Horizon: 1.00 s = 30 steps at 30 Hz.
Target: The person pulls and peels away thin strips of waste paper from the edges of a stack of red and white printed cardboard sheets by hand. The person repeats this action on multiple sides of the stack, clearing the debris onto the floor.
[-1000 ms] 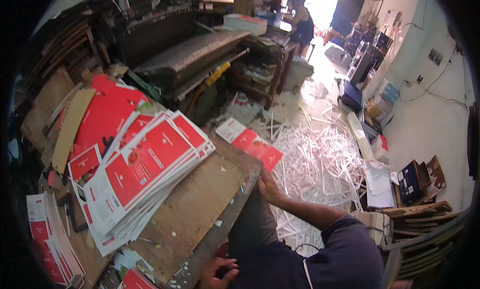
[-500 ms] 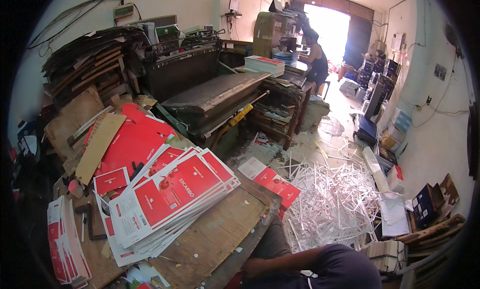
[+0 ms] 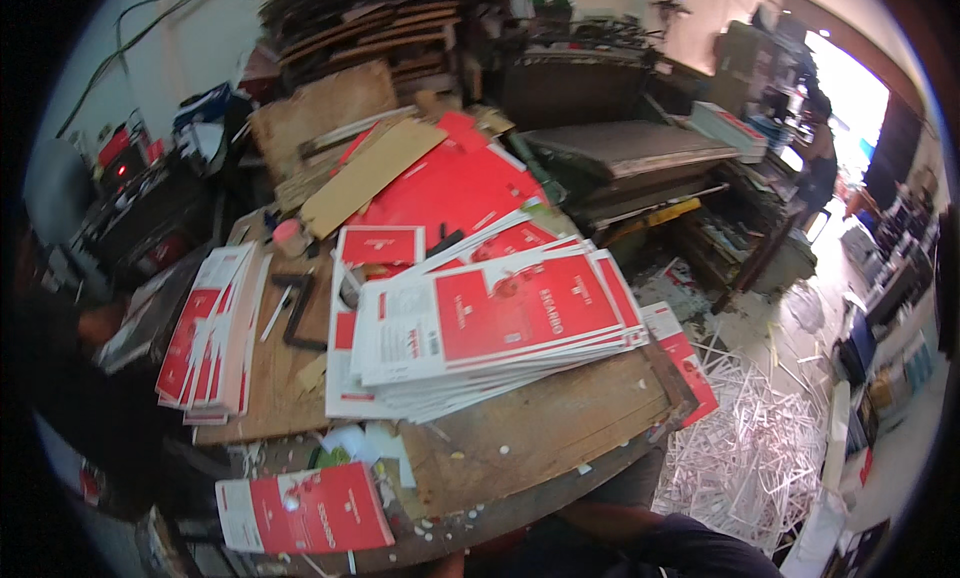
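Far left, a stack of red-and-white printed sheets point(image 3: 205, 338) is set on the wooden desk point(image 3: 288, 393), its top pieces slipped out of line. Just right of it, a thin white stick point(image 3: 276, 313) and a black angled frame point(image 3: 293, 313) are laid flat, with a pinkish round thing point(image 3: 290, 238) behind (too blurred to identify). At the front edge, a small red-and-white pile point(image 3: 305, 513) is placed on its own, paper scraps scattered near.

Further back, a tan strip point(image 3: 370, 178) is rested across large red sheets point(image 3: 440, 188). Mid-desk, the main pile of printed sheets point(image 3: 490, 323) is stacked unevenly, its layers fanned along the front. A worn wooden board point(image 3: 540, 443) is partly covered by it.

Hands: mostly cut off by the lower edge. A sliver of skin point(image 3: 450, 566) is seen near the small pile, and a forearm point(image 3: 610, 523) to its right; whether anything is gripped or let go cannot be told for either.

Right: another printed piece point(image 3: 680, 363) is seen past the desk's end, then a heap of white paper strips point(image 3: 740, 458) is spread over the floor.
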{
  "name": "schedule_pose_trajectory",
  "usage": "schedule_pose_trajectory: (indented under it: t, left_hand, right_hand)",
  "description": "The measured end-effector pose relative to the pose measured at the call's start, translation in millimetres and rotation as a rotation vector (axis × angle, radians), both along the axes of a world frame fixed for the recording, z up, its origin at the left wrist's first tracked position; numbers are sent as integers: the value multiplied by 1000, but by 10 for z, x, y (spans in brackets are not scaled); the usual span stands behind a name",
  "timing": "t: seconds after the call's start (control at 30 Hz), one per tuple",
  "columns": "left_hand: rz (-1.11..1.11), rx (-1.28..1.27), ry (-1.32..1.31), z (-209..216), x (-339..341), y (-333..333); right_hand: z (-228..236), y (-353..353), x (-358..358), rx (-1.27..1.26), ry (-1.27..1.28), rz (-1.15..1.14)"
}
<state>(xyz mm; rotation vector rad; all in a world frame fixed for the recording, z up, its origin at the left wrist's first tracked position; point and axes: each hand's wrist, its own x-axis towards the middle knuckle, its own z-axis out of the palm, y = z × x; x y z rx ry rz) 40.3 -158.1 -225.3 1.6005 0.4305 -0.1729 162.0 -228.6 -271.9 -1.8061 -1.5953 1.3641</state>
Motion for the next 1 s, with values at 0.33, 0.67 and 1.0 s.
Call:
schedule_pose_trajectory:
  t: [0.33, 0.67, 1.0]
  left_hand:
    - [84, -1, -23, -178, -291, -214]
    - [-180, 9, -133, -121, -218, -292]
    - [-996, -81, -759, 3070, -653, 718]
  right_hand:
    - [126, -84, 313, -83, -35, -23]
    - [163, 80, 358, -127, -54, 40]
    - [136, 131, 138, -125, -30, 68]
